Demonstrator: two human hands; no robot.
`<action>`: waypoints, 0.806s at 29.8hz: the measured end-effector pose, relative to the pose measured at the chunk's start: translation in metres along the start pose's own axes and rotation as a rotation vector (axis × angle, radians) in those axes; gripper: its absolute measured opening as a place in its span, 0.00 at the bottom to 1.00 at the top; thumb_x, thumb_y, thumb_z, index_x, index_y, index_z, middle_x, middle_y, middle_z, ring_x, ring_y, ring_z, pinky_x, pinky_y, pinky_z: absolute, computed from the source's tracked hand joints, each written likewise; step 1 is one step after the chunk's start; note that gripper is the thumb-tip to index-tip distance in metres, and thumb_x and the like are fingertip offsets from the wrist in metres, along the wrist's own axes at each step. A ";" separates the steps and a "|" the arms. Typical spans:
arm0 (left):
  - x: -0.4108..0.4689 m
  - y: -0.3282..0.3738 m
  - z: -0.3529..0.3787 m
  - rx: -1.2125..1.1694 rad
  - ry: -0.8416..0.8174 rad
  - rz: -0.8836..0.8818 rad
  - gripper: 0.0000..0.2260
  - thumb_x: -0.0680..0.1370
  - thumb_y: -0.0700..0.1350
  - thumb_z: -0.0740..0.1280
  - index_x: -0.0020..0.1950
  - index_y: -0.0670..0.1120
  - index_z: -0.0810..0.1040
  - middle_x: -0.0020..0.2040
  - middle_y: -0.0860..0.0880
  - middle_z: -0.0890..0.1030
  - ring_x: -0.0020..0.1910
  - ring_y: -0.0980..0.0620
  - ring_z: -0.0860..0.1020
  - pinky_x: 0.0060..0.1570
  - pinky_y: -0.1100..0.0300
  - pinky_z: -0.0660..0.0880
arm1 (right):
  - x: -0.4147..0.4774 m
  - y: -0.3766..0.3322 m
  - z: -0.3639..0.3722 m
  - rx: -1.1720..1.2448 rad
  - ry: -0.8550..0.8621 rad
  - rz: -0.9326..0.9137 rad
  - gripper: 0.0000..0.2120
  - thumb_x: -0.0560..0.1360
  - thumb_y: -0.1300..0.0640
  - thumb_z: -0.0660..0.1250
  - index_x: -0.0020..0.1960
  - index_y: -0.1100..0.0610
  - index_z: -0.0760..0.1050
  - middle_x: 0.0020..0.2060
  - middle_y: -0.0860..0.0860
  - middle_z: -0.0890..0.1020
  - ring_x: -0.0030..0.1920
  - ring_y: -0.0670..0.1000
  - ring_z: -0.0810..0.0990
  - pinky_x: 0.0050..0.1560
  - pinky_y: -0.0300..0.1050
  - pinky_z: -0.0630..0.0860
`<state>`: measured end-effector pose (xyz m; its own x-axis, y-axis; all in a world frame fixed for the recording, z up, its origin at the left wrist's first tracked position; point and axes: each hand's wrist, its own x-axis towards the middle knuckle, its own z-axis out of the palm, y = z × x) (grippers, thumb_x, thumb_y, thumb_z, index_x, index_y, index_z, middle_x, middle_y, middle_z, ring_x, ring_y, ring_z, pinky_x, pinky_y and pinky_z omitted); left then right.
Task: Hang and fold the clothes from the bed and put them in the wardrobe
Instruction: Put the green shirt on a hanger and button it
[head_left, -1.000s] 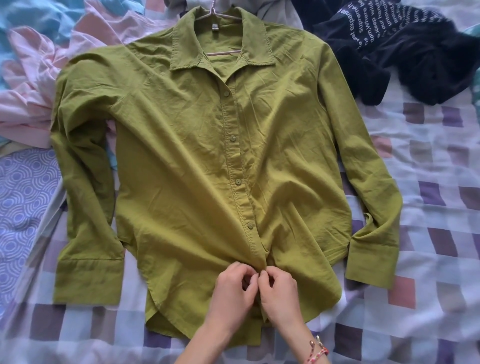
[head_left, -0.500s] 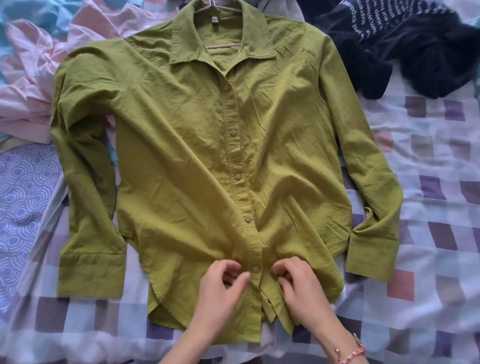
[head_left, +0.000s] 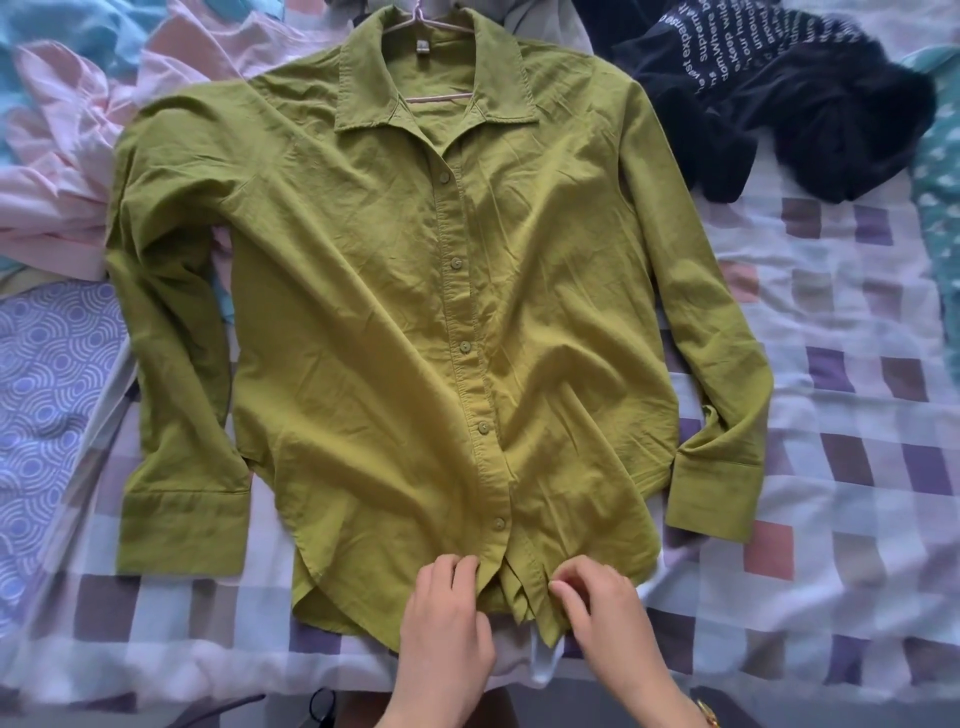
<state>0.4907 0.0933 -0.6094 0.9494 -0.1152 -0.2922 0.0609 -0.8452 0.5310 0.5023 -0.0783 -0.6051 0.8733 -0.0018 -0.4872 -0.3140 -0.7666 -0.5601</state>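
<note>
An olive green long-sleeved shirt (head_left: 363, 312) lies flat on the bed, front up, buttoned down its placket. A pink hanger (head_left: 431, 13) sits inside its collar, hook pointing to the far edge. My left hand (head_left: 447, 629) pinches the left flap of the hem at the bottom of the placket. My right hand (head_left: 608, 618) rests on the right flap of the hem, fingers curled onto the cloth. The two lowest flaps are parted between my hands.
The bed has a checked sheet (head_left: 831, 467). A dark navy printed garment (head_left: 779, 93) lies at the far right, pink clothes (head_left: 62, 182) at the far left, a teal patterned cloth (head_left: 940, 208) at the right edge. A blue-patterned pillow (head_left: 47, 395) lies left.
Both hands moved down from the last button to the hem and drew slightly apart. The lowest button now shows fastened above them.
</note>
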 end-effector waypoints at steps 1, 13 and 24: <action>-0.003 0.000 -0.004 -0.024 0.000 -0.005 0.23 0.53 0.38 0.70 0.47 0.48 0.75 0.40 0.53 0.77 0.39 0.54 0.75 0.27 0.66 0.73 | 0.001 0.001 -0.002 0.133 -0.050 0.083 0.12 0.74 0.61 0.67 0.37 0.47 0.73 0.29 0.45 0.79 0.33 0.43 0.76 0.38 0.38 0.72; 0.026 0.026 -0.048 -0.217 -0.808 -0.162 0.11 0.78 0.46 0.61 0.54 0.47 0.80 0.53 0.47 0.82 0.49 0.55 0.77 0.52 0.65 0.72 | 0.028 -0.032 -0.027 0.561 -0.080 0.204 0.08 0.75 0.67 0.65 0.42 0.57 0.79 0.31 0.48 0.80 0.35 0.43 0.78 0.42 0.40 0.75; 0.243 0.034 -0.154 -0.386 0.145 -0.211 0.12 0.79 0.41 0.60 0.61 0.42 0.77 0.58 0.46 0.80 0.57 0.51 0.76 0.54 0.67 0.67 | 0.181 -0.120 -0.109 0.501 -0.031 -0.037 0.08 0.76 0.66 0.62 0.42 0.57 0.77 0.32 0.50 0.79 0.33 0.42 0.77 0.37 0.36 0.74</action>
<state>0.7708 0.1172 -0.5396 0.9357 0.1358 -0.3257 0.3412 -0.5830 0.7373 0.7390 -0.0566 -0.5533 0.8782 0.0439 -0.4762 -0.4301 -0.3630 -0.8266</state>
